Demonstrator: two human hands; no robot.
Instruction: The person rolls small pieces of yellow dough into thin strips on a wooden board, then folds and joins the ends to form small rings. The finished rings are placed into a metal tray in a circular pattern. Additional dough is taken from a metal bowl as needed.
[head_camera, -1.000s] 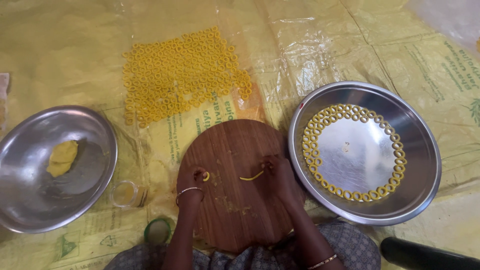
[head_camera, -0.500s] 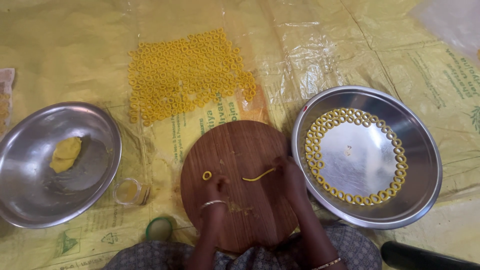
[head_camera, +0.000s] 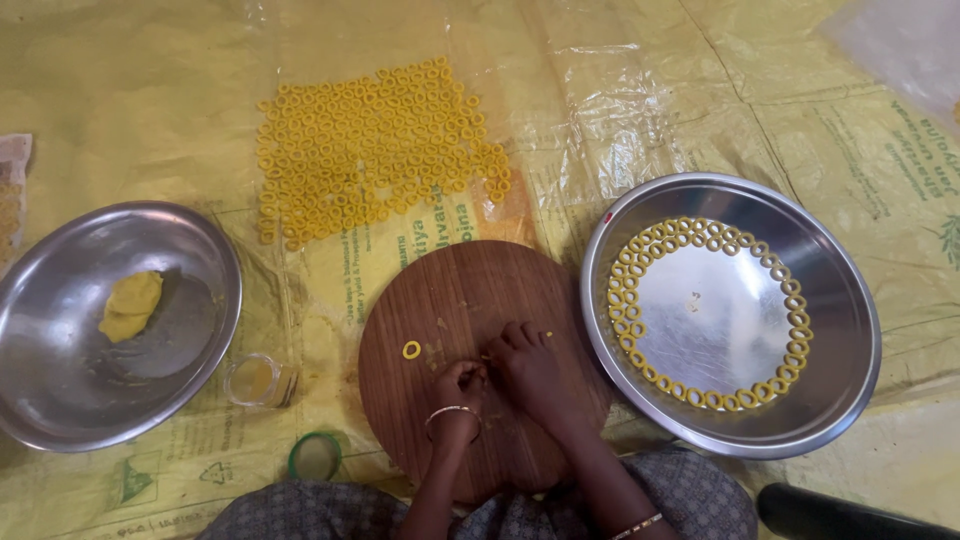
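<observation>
Both hands meet on the round wooden board, left hand and right hand, fingers bunched together, whatever they pinch hidden. A heavy press could likely flatten soft dough, and a stray wrist might smear the finished dough ring just beside them.

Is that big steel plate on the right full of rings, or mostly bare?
Mostly bare. The steel plate holds yellow dough rings only in a circle just inside its rim; its shiny middle is nearly empty.

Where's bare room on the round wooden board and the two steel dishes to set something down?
Free: the far half of the wooden board, beyond the lone dough ring; the tray centre inside its ring of dough rings; the steel bowl apart from the dough lump. Crowded: the board's near half under the left hand and right hand.
</observation>
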